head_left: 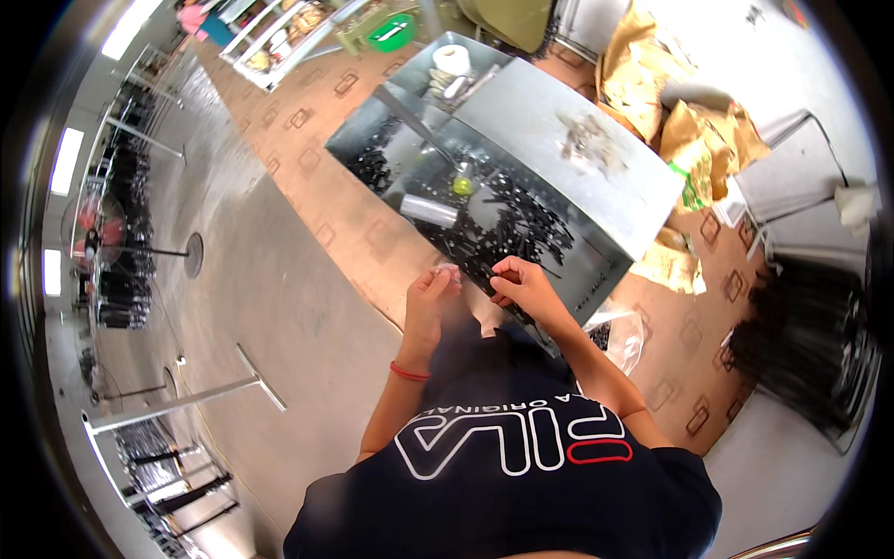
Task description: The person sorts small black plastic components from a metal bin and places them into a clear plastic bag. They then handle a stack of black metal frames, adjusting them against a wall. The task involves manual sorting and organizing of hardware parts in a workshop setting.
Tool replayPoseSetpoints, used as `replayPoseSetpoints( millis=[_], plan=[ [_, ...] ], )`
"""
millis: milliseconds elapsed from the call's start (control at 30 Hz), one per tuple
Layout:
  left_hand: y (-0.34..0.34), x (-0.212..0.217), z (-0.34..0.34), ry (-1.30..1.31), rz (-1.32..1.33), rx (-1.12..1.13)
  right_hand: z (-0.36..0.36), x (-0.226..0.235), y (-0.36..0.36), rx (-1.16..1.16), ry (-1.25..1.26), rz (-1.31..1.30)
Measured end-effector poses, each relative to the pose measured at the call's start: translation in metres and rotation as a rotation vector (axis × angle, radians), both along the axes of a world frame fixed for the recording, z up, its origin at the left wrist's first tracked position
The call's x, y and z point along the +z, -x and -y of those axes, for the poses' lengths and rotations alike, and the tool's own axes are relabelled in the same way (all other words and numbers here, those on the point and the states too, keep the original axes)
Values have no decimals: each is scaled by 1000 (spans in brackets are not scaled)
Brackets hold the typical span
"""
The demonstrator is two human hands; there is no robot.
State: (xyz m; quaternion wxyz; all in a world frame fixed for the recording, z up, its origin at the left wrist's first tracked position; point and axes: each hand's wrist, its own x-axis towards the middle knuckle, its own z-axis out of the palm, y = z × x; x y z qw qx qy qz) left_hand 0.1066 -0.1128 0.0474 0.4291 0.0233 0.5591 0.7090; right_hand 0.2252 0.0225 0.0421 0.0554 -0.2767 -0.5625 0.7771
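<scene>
My left hand [426, 300], a red band at its wrist, is raised at the near edge of a grey metal bin [605, 279]. Its fingertips pinch a small, crumpled, clear piece of plastic [451, 272]. Just to the right, my right hand [529, 287] hangs over the bin's near edge. Thumb and fingers are curled together there, and whatever they hold is too small to make out. Many thin black parts [535, 219] lie loose in the bin, in front of my hands. Among them rest a clear plastic tube [428, 211] and a small yellow-green item [462, 185].
A flat metal lid [568, 121] covers the bin's far right side. A white roll [452, 60] stands in its back compartment. Crumpled brown paper sacks [703, 140] lie at the right, near a rack of black strips [805, 340]. A clear bag [622, 337] sits by my right forearm.
</scene>
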Motion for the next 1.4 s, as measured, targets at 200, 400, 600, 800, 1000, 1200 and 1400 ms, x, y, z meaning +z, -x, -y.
replayPoseSetpoints(
  millis=[200, 400, 600, 800, 1000, 1200, 1400],
  plan=[
    [31, 4, 25, -25, -131, 45, 12, -4, 65, -70, 220, -99],
    [73, -1, 41, -143, -70, 197, -1, -10, 146, -128, 272, -200],
    [88, -26, 51, -237, -39, 249, -6, -16, 232, -196, 260, -237],
    [98, 3, 53, -145, -88, 115, 1, 2, 240, -144, 223, -283],
    [117, -20, 26, -17, -545, -217, 31, 14, 164, 2, -126, -160],
    [102, -10, -25, -191, -516, -634, 37, 10, 99, -363, -451, -39],
    [99, -26, -75, -314, -636, -778, 80, 25, 16, -821, -498, 176]
  ],
)
